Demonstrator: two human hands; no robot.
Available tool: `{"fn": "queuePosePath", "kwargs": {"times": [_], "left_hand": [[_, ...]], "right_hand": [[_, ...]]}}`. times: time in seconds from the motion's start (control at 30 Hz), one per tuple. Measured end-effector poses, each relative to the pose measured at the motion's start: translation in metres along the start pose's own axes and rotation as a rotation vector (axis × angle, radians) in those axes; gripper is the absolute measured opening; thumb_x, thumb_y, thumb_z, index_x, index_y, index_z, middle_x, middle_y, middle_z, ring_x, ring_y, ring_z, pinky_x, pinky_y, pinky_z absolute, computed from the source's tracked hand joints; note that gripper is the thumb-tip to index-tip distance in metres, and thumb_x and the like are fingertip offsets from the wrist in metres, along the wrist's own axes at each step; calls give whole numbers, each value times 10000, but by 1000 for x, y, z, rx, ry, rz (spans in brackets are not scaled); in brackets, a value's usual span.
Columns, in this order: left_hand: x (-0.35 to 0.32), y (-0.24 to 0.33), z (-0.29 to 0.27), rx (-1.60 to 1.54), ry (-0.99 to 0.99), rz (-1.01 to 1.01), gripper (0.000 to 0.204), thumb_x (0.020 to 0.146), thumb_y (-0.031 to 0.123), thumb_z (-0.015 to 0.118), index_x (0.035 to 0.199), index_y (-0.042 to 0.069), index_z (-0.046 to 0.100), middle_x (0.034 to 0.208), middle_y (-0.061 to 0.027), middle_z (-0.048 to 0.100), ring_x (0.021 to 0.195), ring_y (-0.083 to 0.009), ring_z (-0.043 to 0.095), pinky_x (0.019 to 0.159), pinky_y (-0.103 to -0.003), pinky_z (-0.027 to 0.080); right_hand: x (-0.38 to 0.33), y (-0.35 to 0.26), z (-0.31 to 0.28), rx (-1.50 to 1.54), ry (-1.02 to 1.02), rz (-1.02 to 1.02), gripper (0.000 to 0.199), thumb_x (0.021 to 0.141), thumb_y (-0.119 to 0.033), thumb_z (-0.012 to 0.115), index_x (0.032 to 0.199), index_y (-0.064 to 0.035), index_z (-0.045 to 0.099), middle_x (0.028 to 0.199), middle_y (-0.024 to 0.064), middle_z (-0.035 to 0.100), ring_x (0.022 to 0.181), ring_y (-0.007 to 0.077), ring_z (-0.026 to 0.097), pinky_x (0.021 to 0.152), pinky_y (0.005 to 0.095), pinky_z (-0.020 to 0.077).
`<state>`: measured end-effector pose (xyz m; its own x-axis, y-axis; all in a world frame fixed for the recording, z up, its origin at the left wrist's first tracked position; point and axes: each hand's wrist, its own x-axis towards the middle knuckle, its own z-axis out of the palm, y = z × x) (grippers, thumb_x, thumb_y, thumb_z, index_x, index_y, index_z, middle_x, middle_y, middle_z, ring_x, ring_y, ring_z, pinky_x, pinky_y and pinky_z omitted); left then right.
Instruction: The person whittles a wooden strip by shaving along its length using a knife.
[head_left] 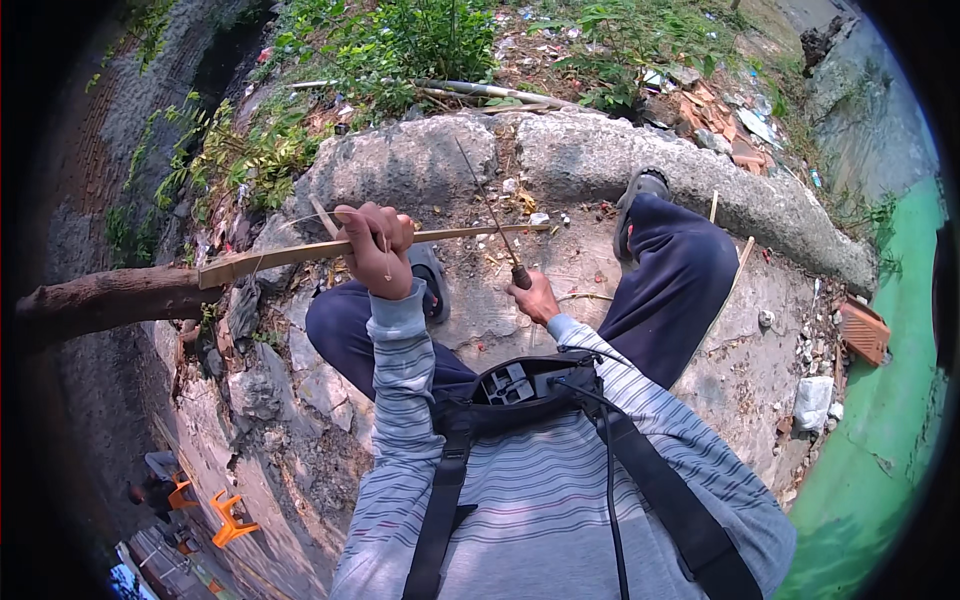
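My left hand (pixel 375 250) is raised in front of me and closed around the middle of a long split bamboo strip (pixel 280 253), which runs nearly level from left to right. My right hand (pixel 535 297) sits lower, between my knees, gripping the dark handle of a long thin blade (pixel 490 215). The blade slants up and to the left, and its edge crosses the right end of the strip. I am seated with both knees bent, in dark blue trousers and sandals.
A cracked concrete slab (pixel 740 350) lies under me, with a raised concrete kerb (pixel 600 150) beyond my feet. Weeds and litter (pixel 420 50) lie past it. A brown log (pixel 110 295) sticks out at left. Green water (pixel 890 450) borders the right. Orange stools (pixel 230 518) stand lower left.
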<state>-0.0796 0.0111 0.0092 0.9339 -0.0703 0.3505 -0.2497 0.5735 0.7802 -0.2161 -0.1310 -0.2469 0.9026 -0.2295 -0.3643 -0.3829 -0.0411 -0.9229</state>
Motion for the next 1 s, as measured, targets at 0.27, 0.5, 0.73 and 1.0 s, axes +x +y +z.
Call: {"fn": "queuePosePath", "kwargs": {"times": [0.27,0.5,0.73,1.0], "left_hand": [[1,-3,-7,-34,-136,-4,534,1082,387,355,639,90,328,552,13,261,411,-66,191,379,-261,158],[-3,2,11,-35,-184,4,529,1085,374,350,639,90,332,553,17,264,408,-70,195,380,-268,162],[-2,4,8,-7,-147,-18,561,1078,415,353,618,94,339,538,31,239,400,-67,195,382,-273,154],[-1,4,11,29,-133,-41,588,1076,437,344,589,109,320,495,37,220,393,-66,172,383,-271,137]], "right_hand": [[2,-19,-2,-45,1,-73,286,780,-224,717,767,32,590,660,120,592,630,205,562,635,381,466],[12,7,-1,60,12,138,262,776,-212,710,767,23,594,649,118,583,625,210,564,632,380,465],[9,-8,4,-42,59,-41,284,767,-231,714,753,23,588,627,116,573,599,232,555,617,390,461],[17,18,1,44,54,48,222,782,-172,707,708,-3,584,589,54,567,524,160,547,518,343,448]]}}
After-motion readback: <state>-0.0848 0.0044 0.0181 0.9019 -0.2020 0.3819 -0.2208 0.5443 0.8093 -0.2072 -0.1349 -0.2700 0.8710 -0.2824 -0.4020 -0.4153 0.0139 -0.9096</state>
